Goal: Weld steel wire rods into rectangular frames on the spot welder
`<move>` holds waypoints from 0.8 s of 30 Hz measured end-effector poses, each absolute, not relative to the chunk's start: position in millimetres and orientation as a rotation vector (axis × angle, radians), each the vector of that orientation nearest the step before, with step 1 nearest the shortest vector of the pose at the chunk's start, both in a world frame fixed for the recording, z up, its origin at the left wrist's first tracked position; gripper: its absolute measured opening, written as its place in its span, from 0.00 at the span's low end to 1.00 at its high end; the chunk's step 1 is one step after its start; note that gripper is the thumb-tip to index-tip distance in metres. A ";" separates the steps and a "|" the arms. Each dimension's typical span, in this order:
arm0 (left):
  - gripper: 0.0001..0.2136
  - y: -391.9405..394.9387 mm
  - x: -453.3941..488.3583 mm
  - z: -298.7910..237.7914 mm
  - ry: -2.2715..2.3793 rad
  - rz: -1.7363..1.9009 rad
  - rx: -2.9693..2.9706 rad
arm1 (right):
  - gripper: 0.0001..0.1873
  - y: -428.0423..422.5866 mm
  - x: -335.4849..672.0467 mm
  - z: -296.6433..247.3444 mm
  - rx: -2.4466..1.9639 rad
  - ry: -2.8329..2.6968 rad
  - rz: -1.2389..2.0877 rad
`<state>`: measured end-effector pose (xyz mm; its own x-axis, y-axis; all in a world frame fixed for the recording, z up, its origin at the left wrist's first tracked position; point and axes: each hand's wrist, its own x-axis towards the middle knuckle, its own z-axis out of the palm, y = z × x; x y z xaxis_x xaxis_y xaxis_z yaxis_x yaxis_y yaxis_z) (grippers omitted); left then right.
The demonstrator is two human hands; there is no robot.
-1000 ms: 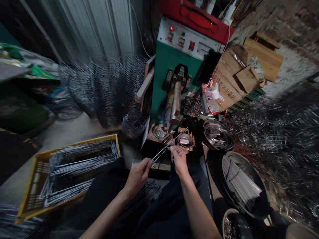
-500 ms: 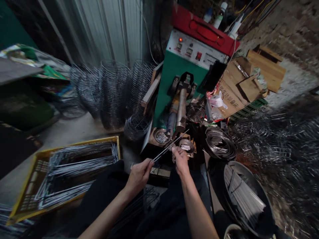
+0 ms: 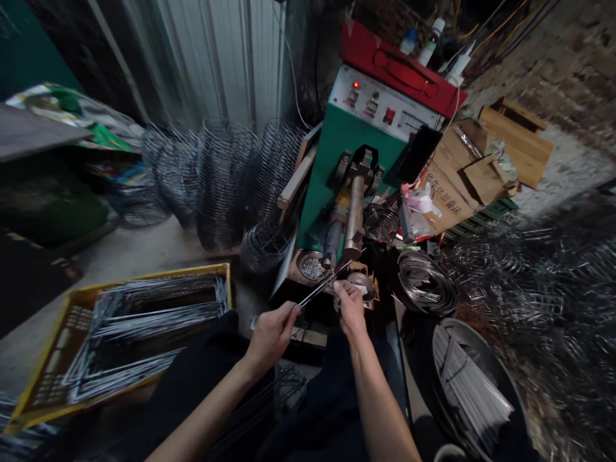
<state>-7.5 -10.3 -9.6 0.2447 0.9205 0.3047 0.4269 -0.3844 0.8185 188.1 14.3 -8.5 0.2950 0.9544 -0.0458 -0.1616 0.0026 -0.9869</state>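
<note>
My left hand (image 3: 272, 330) is closed in a pinch on the near end of thin metal rods (image 3: 318, 290). The rods slant up and right toward the electrode arm (image 3: 353, 221) of a green and red welding machine (image 3: 380, 128). My right hand (image 3: 349, 305) is closed on the rods further along, just below the arm's tip. A small metal dish (image 3: 310, 264) of tiny parts sits on the ledge left of the rods' tips, and another shallow dish (image 3: 363, 282) lies just right of my right hand.
A yellow crate (image 3: 67, 321) of bent wire frames lies at the left. Stacks of wire rings (image 3: 216, 179) stand behind it. Coiled wire (image 3: 426, 282), a round pan of straight rods (image 3: 469, 378) and heaps of wire pieces (image 3: 553, 282) fill the right. Cardboard boxes (image 3: 462, 173) sit beside the machine.
The view has tilted slightly. Both hands keep their grip; the rod tips have come a little closer under the electrode arm.
</note>
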 end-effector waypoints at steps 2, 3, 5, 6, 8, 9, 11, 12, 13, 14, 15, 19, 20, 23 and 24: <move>0.15 -7.2 -6.8 -10.1 1.229 1.085 1.938 | 0.23 16.8 188.5 -9.0 -1.228 -0.838 1.075; 0.15 -5.8 -6.6 -10.6 1.232 1.091 1.942 | 0.23 17.9 188.7 -9.2 -1.225 -0.831 1.079; 0.14 -3.6 -6.6 -11.9 1.233 1.085 1.949 | 0.23 19.4 188.9 -9.3 -1.220 -0.827 1.089; 0.14 -3.0 -6.7 -12.4 1.234 1.077 1.952 | 0.22 19.8 188.9 -9.3 -1.220 -0.823 1.094; 0.14 -2.7 -7.5 -12.8 1.235 1.061 1.956 | 0.21 20.2 188.4 -9.2 -1.225 -0.811 1.109; 0.14 -2.9 -8.2 -12.6 1.235 1.051 1.956 | 0.21 20.3 187.8 -9.1 -1.223 -0.804 1.110; 0.14 -3.6 -9.8 -11.4 1.230 1.026 1.954 | 0.21 20.4 186.3 -8.9 -1.213 -0.798 1.103; 0.14 -3.8 -10.7 -10.7 1.226 1.016 1.951 | 0.21 20.4 185.5 -8.7 -1.209 -0.795 1.098; 0.14 -3.8 -11.5 -10.0 1.221 1.011 1.951 | 0.21 20.3 184.8 -8.5 -1.208 -0.791 1.097; 0.14 -3.6 -12.1 -9.4 1.216 1.013 1.955 | 0.21 20.1 184.5 -8.3 -1.214 -0.784 1.097; 0.14 -3.0 -12.3 -9.1 1.211 1.019 1.962 | 0.21 19.8 184.7 -8.1 -1.224 -0.776 1.104; 0.14 3.2 -7.5 -8.9 1.182 1.033 2.001 | 0.22 19.3 191.2 -7.5 -1.244 -0.771 1.108; 0.14 6.1 -4.9 -8.9 1.173 1.034 2.012 | 0.22 19.8 194.2 -7.4 -1.244 -0.772 1.093; 0.15 17.0 3.4 -7.7 1.148 1.047 2.036 | 0.21 23.3 203.3 -5.8 -1.240 -0.783 1.026; 0.16 20.9 5.6 -7.1 1.141 1.052 2.036 | 0.21 24.7 205.7 -4.7 -1.241 -0.791 1.004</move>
<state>5.6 20.9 -7.1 0.3257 0.8763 0.3549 0.4246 -0.4710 0.7732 205.7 24.7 -4.7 0.3775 0.9251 -0.0408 -0.1775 0.0291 -0.9837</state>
